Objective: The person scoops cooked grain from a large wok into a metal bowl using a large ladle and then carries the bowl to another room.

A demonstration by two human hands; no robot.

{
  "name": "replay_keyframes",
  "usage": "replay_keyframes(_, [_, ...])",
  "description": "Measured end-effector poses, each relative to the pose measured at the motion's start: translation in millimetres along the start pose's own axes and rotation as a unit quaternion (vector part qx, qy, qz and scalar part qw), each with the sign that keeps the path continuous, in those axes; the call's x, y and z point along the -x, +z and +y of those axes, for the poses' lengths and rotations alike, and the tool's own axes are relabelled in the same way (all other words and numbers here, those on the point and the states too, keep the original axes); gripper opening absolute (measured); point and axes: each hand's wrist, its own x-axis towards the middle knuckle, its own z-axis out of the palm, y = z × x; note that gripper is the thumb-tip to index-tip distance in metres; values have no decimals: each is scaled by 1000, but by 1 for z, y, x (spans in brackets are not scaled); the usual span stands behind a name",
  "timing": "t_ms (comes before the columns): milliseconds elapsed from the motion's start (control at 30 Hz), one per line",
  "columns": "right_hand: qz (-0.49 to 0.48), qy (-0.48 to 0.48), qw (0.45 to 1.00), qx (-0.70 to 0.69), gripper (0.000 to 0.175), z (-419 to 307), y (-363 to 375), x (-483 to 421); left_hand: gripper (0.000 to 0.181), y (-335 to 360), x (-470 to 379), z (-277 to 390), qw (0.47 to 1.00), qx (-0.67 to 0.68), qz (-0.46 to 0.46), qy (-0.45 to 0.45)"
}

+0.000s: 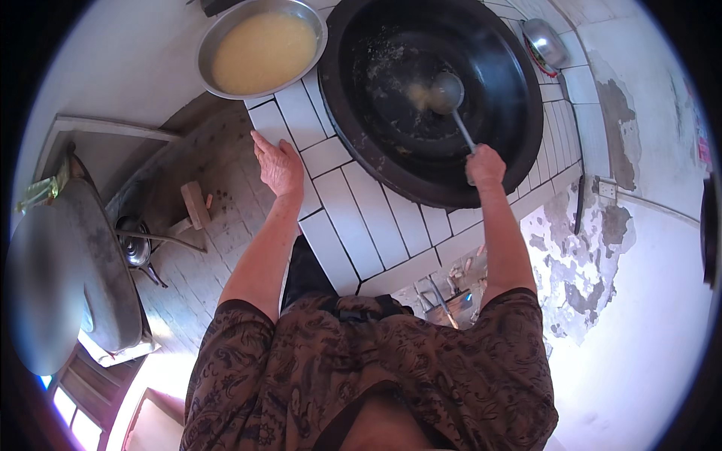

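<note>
My right hand (485, 164) grips the handle of a metal ladle (447, 93) over the near right rim of a large dark wok (389, 163). The ladle's bowl is low inside the wok, beside a small patch of yellowish food or liquid (418, 96). Whitish residue marks the wok's inner wall. At the left edge of the white-tiled stove top (327, 158), my left hand (279, 163) rests with its fingers apart, holding nothing. Beyond it, left of the wok, stands a wide metal basin (204, 73) of yellowish liquid.
A metal bowl (547, 44) leans over a red-rimmed container at the back right. A peeling wall (609, 225) borders the right side. On the floor at left lie a brick (195, 204) and a lidded pan (135, 243). Tools (443, 301) lie below the stove's front edge.
</note>
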Motion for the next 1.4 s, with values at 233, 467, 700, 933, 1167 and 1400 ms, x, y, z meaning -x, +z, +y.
replay_keyframes(233, [-171,56,799,-574,7,-50,27,0,57,-2,1,2,1000,18,5,16])
replay_keyframes(467, [-26,-104,917,-384,19,-77,-65,18,57,3,0,-2,1000,24,6,8])
replay_keyframes(700, [206,-257,934,-137,24,-116,-129,49,59,2,0,-4,999,47,-1,9])
replay_keyframes(933, [344,-359,868,-4,23,-133,-136,61,59,-4,1,0,998,53,-19,8])
replay_keyframes(1167, [114,-151,966,-177,20,-95,-93,40,58,8,2,-12,999,28,27,38])
replay_keyframes(1400, [20,5,1000,4,18,2,-22,5,57,1,0,0,999,13,20,24])
